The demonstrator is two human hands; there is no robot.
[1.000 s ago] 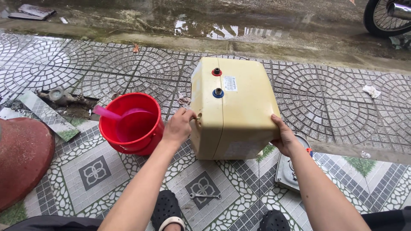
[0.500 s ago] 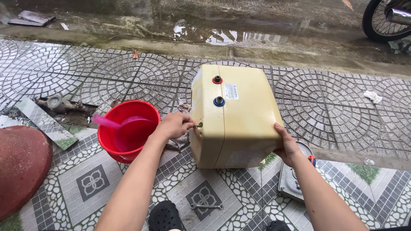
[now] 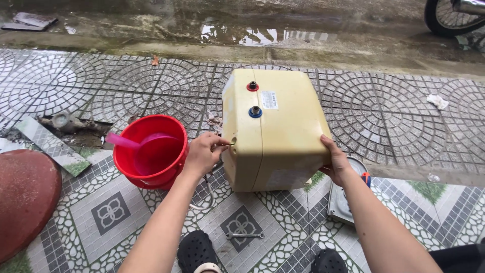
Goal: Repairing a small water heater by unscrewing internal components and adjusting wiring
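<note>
I am looking down at a cream-yellow, box-shaped metal water heater tank that stands on the patterned tile floor in front of my feet. My left hand is at the tank's left side near its lower corner, fingers curled together and pinching a small thin metal piece that sticks out of a hole in the casing. My right hand presses flat against the tank's right side, fingers spread along the edge, thumb on the near face. On the tank's upper face sit two short pipe stubs, one with a red ring and one with a blue ring just below it, with a small white label beside them. Just left of my left hand stands a round red plastic bucket with a pink plastic scoop lying inside it. A small silver wrench lies on the tiles between my black shoes. A round grey metal plate lies on the floor behind my right forearm. A large reddish-brown round object fills the lower left corner. Beyond the tiles is wet pavement with puddles.
</note>
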